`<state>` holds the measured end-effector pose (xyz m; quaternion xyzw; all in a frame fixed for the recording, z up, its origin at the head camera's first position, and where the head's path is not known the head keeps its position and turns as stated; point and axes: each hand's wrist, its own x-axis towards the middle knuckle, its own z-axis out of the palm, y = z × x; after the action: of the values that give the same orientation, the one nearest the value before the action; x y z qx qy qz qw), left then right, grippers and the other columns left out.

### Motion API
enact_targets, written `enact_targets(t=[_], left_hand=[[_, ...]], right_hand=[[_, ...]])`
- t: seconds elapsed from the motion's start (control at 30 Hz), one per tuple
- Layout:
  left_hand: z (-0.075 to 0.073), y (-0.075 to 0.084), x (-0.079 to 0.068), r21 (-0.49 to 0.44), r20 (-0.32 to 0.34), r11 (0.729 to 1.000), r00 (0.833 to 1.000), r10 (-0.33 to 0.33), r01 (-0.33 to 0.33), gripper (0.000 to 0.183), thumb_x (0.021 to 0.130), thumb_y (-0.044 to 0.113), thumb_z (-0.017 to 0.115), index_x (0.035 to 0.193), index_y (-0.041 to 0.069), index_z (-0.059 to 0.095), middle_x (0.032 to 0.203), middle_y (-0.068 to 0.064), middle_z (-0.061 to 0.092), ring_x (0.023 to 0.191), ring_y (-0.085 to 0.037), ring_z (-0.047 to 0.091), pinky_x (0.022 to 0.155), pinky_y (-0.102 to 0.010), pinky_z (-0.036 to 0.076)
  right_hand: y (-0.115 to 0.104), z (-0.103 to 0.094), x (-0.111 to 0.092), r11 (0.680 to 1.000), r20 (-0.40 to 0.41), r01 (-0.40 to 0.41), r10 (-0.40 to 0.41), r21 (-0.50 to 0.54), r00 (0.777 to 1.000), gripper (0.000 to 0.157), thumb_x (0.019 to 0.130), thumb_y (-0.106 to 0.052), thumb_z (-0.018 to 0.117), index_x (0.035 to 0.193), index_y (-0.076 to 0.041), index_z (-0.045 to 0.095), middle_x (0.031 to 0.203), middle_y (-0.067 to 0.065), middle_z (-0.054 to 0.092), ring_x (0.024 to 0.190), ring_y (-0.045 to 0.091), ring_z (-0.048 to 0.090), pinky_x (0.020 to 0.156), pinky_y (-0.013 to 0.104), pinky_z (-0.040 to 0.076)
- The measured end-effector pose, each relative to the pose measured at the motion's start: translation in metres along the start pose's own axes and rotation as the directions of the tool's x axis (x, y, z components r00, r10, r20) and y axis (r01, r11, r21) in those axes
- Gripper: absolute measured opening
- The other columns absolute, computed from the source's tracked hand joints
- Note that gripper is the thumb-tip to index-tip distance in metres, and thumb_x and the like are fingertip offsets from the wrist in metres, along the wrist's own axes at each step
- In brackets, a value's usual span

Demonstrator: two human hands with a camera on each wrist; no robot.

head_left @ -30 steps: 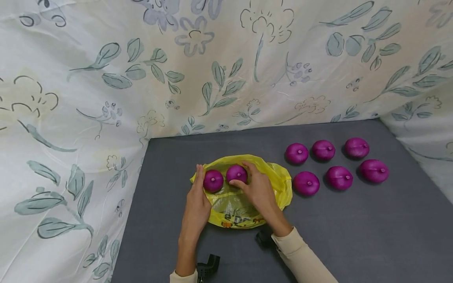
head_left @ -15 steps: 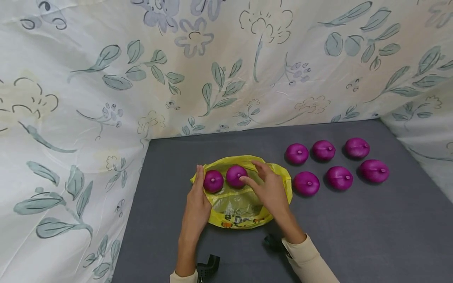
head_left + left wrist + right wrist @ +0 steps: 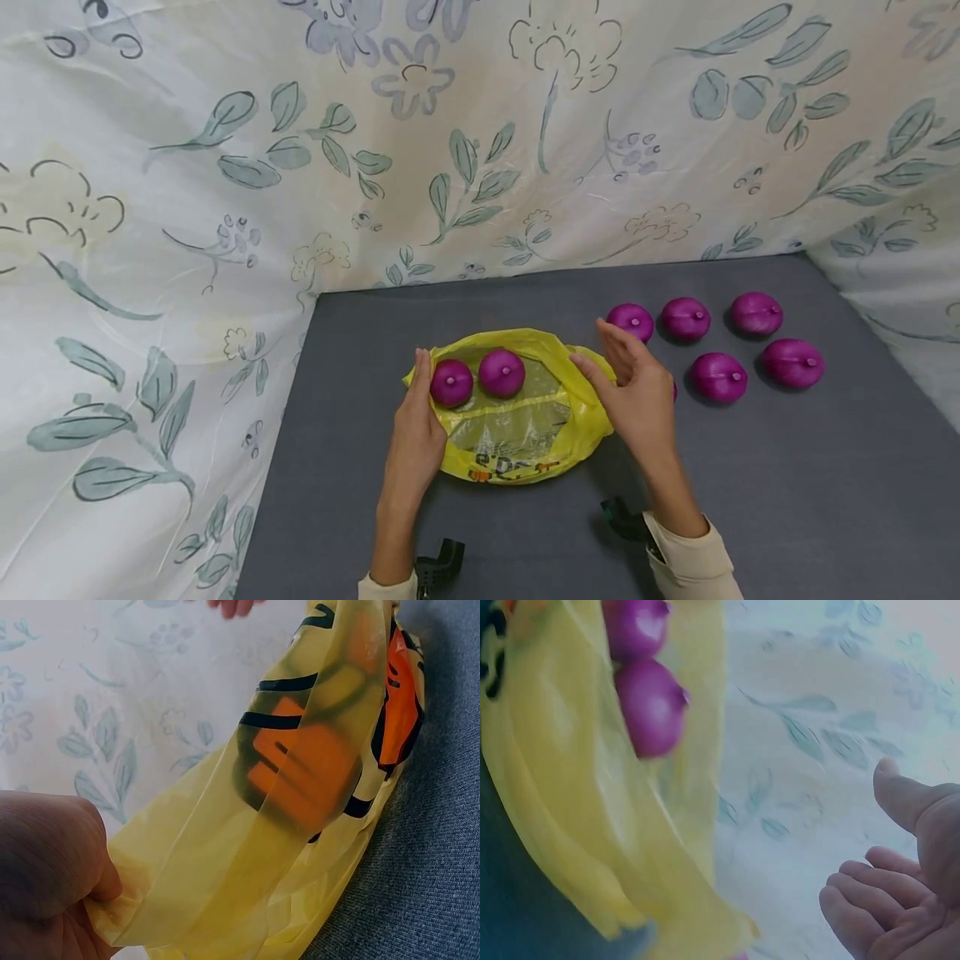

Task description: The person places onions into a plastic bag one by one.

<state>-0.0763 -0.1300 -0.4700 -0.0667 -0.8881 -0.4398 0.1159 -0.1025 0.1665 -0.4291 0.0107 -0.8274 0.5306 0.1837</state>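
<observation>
A yellow plastic bag [image 3: 585,425] lies with its mouth wide on the table, two purple onions inside. One onion [image 3: 452,383] is by the bag's left rim; the other onion [image 3: 502,372] sits just right of it. My left hand [image 3: 414,437] grips the left rim; in the left wrist view, fingers and thumb of that hand [image 3: 49,874] pinch the thin film. Holding nothing, my right hand [image 3: 639,404] hovers past the bag's right edge, its thumb over the rim. In the right wrist view that hand [image 3: 904,889] has fingers spread from the thumb.
Several more purple onions stand in two rows on the right, such as a rear onion [image 3: 757,314] and a front onion [image 3: 718,378]. My right hand mostly covers the nearest front one. Floral cloth [image 3: 480,167] hangs behind and left of the dark grey table [image 3: 337,500].
My right hand has let go of the right onion in the bag and moved right, out over the bag's edge toward the rows. The left hand has stayed at the rim.
</observation>
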Motion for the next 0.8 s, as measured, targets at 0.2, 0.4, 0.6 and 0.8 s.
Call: enact_targets(t=[0.2,0.4,0.6,0.8], left_hand=[[0.0,-0.001,0.001,-0.008,0.025,1.0,0.999,-0.028,0.028,0.077,0.107,-0.012,0.04,0.171,0.022,0.015,0.177,0.0,0.014,0.159,-0.019,0.02,0.121,-0.047,0.034],[0.0,-0.001,0.0,0.0,0.008,1.0,1.0,-0.01,0.01,0.08,0.105,-0.015,0.042,0.172,0.02,0.014,0.177,-0.001,0.014,0.159,-0.025,0.024,0.11,-0.047,0.044],[0.002,-0.001,0.001,0.022,0.0,1.0,1.0,0.012,-0.012,0.081,0.104,-0.015,0.043,0.172,0.019,0.015,0.177,-0.002,0.015,0.155,-0.031,0.035,0.083,-0.04,0.046],[0.002,0.0,0.001,0.014,0.018,1.0,1.0,-0.007,0.007,0.083,0.104,-0.015,0.043,0.172,0.023,0.013,0.177,0.002,0.013,0.141,-0.036,0.05,0.071,-0.035,0.042]], right_hand=[[-0.002,-0.032,0.004,0.997,-0.104,-0.062,0.057,-0.05,0.993,0.062,0.093,-0.033,0.084,0.15,-0.022,0.062,0.148,-0.007,0.063,0.134,0.017,0.06,0.103,0.024,0.049],[0.006,-0.063,0.01,0.994,-0.21,-0.085,0.069,-0.07,0.975,0.063,0.093,-0.03,0.085,0.151,-0.025,0.061,0.149,-0.003,0.062,0.135,0.015,0.059,0.103,0.02,0.048],[0.014,-0.093,0.018,0.99,-0.335,-0.127,0.101,-0.055,0.937,0.06,0.092,-0.026,0.086,0.147,-0.022,0.065,0.148,0.002,0.063,0.134,0.013,0.06,0.102,0.02,0.049],[0.019,-0.125,0.022,0.989,-0.428,-0.148,0.121,-0.03,0.896,0.06,0.09,-0.021,0.087,0.146,-0.019,0.065,0.149,0.003,0.063,0.135,0.012,0.059,0.107,0.024,0.047]])
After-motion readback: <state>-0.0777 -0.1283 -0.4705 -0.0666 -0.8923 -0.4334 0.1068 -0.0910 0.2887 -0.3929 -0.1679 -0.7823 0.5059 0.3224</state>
